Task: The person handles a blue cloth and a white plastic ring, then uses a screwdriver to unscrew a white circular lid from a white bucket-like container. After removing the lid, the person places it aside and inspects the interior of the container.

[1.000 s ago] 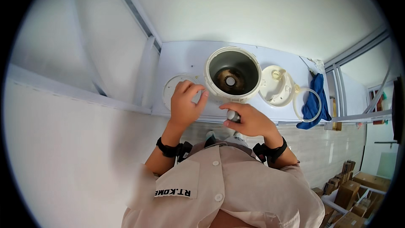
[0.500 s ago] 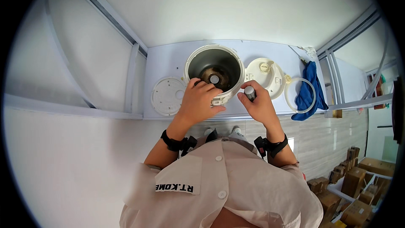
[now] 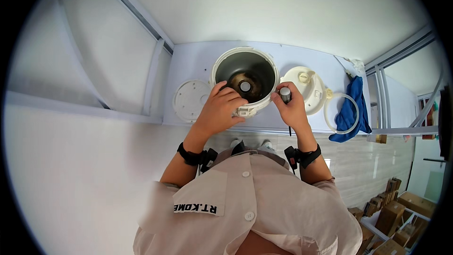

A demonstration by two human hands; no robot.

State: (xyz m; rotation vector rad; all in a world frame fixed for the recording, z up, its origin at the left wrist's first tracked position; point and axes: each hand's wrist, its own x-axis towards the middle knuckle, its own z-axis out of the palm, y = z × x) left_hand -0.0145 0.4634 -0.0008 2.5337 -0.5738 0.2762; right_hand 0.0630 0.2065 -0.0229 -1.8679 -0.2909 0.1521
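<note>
A rice cooker body [image 3: 276, 66] with a cream rim stands on the white table, its inner pot removed. Inside are grey walls, a brown-stained bottom and a round grey piece in the middle. My left hand [image 3: 218, 109] is closed over the near left rim, fingers inside the wall and thumb outside by the front latch. Between the fingers of my right hand [image 3: 293, 108] is a screwdriver [image 3: 285, 93] with a grey-ended handle, its thin dark shaft pointing toward me past the hand. That hand is beside the cooker's right front rim.
To the left lies a round white perforated plate [image 3: 186, 106]. On the right are a cream lid [image 3: 314, 101], a translucent sealing ring [image 3: 332, 122] and a blue cloth [image 3: 361, 97]. Metal frame posts [image 3: 384, 97] flank the table [image 3: 188, 59]. Cardboard boxes [image 3: 389, 217] sit at lower right.
The right hand has turned the screwdriver, so its shaft now shows below the hand. The left hand keeps its hold on the rim. The whole view has shifted slightly.
</note>
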